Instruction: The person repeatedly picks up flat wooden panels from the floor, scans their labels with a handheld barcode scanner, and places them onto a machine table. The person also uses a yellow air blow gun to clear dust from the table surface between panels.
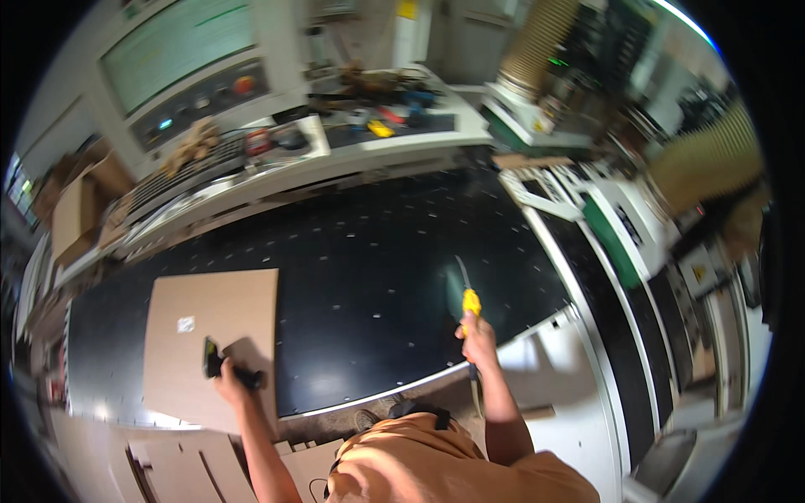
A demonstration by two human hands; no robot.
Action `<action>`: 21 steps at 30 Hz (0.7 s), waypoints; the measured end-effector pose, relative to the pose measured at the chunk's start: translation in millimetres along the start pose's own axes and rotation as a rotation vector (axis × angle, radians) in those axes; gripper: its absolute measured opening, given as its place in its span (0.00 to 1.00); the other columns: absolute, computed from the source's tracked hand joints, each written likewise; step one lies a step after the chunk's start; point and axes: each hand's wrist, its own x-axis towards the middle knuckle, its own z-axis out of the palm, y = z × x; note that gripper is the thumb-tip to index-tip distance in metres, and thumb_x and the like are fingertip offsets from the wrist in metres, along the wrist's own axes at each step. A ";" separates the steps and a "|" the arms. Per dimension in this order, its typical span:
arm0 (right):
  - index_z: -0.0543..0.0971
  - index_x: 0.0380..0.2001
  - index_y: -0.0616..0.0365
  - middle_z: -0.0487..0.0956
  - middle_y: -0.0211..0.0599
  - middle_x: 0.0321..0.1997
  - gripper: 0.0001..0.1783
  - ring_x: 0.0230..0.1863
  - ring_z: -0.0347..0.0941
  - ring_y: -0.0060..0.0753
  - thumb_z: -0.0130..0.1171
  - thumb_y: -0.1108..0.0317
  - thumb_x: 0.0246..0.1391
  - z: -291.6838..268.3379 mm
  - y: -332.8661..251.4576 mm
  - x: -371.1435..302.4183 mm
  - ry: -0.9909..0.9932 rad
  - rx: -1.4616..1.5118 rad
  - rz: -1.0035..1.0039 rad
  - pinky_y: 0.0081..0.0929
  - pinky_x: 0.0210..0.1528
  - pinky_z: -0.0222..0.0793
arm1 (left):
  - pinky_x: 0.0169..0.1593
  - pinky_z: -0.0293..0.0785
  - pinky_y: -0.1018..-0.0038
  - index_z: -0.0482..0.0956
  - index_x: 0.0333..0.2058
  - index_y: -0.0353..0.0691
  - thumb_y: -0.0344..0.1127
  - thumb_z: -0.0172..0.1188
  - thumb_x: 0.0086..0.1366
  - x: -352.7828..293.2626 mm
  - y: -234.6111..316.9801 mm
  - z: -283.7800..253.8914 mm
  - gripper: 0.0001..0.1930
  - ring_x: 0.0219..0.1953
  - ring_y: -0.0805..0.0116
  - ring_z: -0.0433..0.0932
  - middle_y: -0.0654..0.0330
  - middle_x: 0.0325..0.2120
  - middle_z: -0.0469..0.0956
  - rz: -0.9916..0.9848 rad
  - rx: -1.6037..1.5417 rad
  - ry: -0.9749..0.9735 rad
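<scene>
My left hand (228,384) is closed around a black handheld scanner (210,356), held over a flat brown board (214,298). A small white label (185,324) sits on that board, just beyond the scanner. The board lies at the left part of a black work table (369,268) dotted with small pale marks. Toward the table's right side, my right hand (478,344) grips a yellow air blow gun (471,302). Its thin curved nozzle points away from me over the black surface, and a hose (475,394) hangs below the hand.
Behind the table, a white ledge carries a keyboard (189,176), a yellow tool (380,128) and other clutter. A control panel with a screen (180,54) rises at the far left. White machine rails (558,243) and ribbed hoses (537,46) stand right. Cardboard boxes (75,218) sit left.
</scene>
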 end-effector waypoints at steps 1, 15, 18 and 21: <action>0.75 0.32 0.61 0.74 0.32 0.18 0.29 0.10 0.68 0.26 0.44 0.43 0.68 -5.8 2.1 2.9 0.032 -0.034 0.008 0.25 0.12 0.63 | 0.24 0.73 0.72 0.74 0.28 0.32 0.36 0.62 0.61 0.3 -1.0 -1.4 0.12 0.20 0.68 0.75 0.59 0.20 0.74 0.045 -0.007 -0.040; 0.75 0.41 0.63 0.74 0.35 0.19 0.24 0.19 0.72 0.32 0.48 0.48 0.67 -57.6 54.3 14.6 0.581 0.091 -0.001 0.33 0.25 0.68 | 0.24 0.75 0.69 0.72 0.29 0.33 0.38 0.58 0.63 -11.0 11.9 7.4 0.12 0.21 0.66 0.75 0.58 0.22 0.74 -0.006 0.019 -0.065; 0.75 0.43 0.62 0.76 0.32 0.20 0.25 0.15 0.69 0.27 0.45 0.48 0.68 -89.5 63.1 7.2 0.726 0.209 0.011 0.27 0.18 0.66 | 0.24 0.75 0.69 0.71 0.29 0.35 0.39 0.58 0.64 -15.6 15.5 10.6 0.12 0.21 0.67 0.74 0.59 0.22 0.73 -0.009 0.029 -0.073; 0.75 0.44 0.63 0.81 0.38 0.26 0.28 0.13 0.70 0.27 0.42 0.45 0.69 -107.9 93.3 13.9 0.914 0.242 0.016 0.24 0.15 0.64 | 0.24 0.74 0.69 0.71 0.28 0.35 0.39 0.58 0.64 -15.7 16.6 11.5 0.12 0.20 0.67 0.74 0.60 0.22 0.73 -0.019 0.056 -0.089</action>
